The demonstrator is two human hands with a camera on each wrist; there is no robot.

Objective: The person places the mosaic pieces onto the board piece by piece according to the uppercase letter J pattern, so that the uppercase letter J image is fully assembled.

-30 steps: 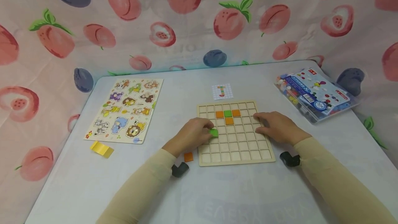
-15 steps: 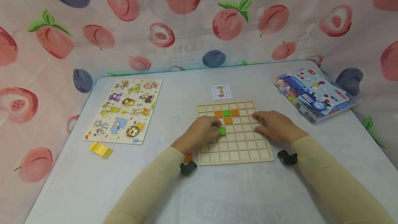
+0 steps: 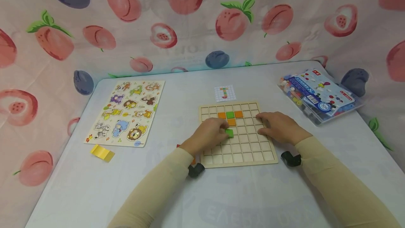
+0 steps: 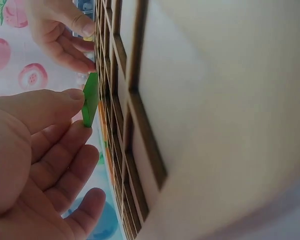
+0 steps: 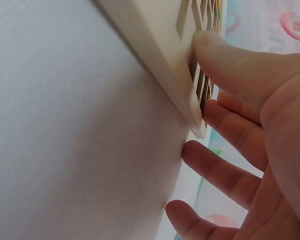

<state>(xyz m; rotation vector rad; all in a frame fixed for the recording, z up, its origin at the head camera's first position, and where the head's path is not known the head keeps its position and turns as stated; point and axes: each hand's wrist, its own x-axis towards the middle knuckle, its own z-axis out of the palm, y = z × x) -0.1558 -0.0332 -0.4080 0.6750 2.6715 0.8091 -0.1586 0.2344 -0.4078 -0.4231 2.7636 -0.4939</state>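
My left hand point(image 3: 207, 134) pinches a green square tile point(image 3: 229, 133) between thumb and fingertips, low over the wooden grid board point(image 3: 246, 147). In the left wrist view the green tile point(image 4: 91, 100) is tilted on edge beside the board's slots. Set in the board are an orange tile point(image 3: 222, 115), a green tile point(image 3: 230, 114) and another orange tile point(image 3: 238, 114) in a row, with a third orange tile point(image 3: 232, 122) below the green one. My right hand point(image 3: 281, 126) rests on the board's right edge; in the right wrist view its thumb point(image 5: 225, 55) touches the slats.
Behind the board lies a small pattern card point(image 3: 225, 93). An animal puzzle board point(image 3: 124, 113) and a folded yellow strip point(image 3: 102, 153) are at left. At the back right sits a plastic box point(image 3: 319, 96) of coloured pieces. Red and orange pieces show partly beneath my left wrist.
My left hand has carried the green tile rightward across the board, to just under the lowest orange tile. A red piece now shows by the left wrist. The right hand stays at the edge.
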